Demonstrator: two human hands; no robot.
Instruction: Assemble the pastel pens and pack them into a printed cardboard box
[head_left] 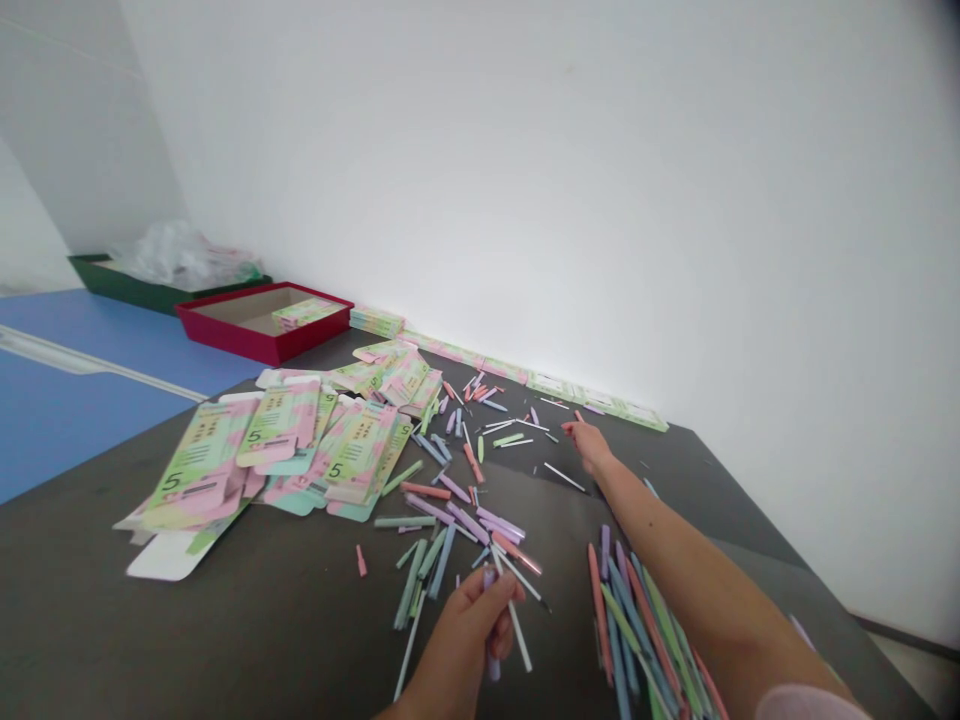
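Note:
My left hand [476, 625] is closed around a purple pen barrel [493, 668], held upright at the near side of the table. A white pen refill [520, 640] slants past its fingertips; whether the fingers grip it too, I cannot tell. My right hand [589, 445] reaches far across the table, fingers drawn together and low over the surface. A small coral pen part [578, 415] shows right at its fingers, and what they hold is partly hidden. Loose pen barrels [469, 522], caps and white refills [564, 477] lie scattered between the hands.
Under my right forearm lies a pile of coloured pens [637, 620]. Printed card packets [202, 450] are heaped on the left. Behind them stand a red box [277, 350] and a green tray [142, 290] with plastic bags. More packets [551, 385] line the wall.

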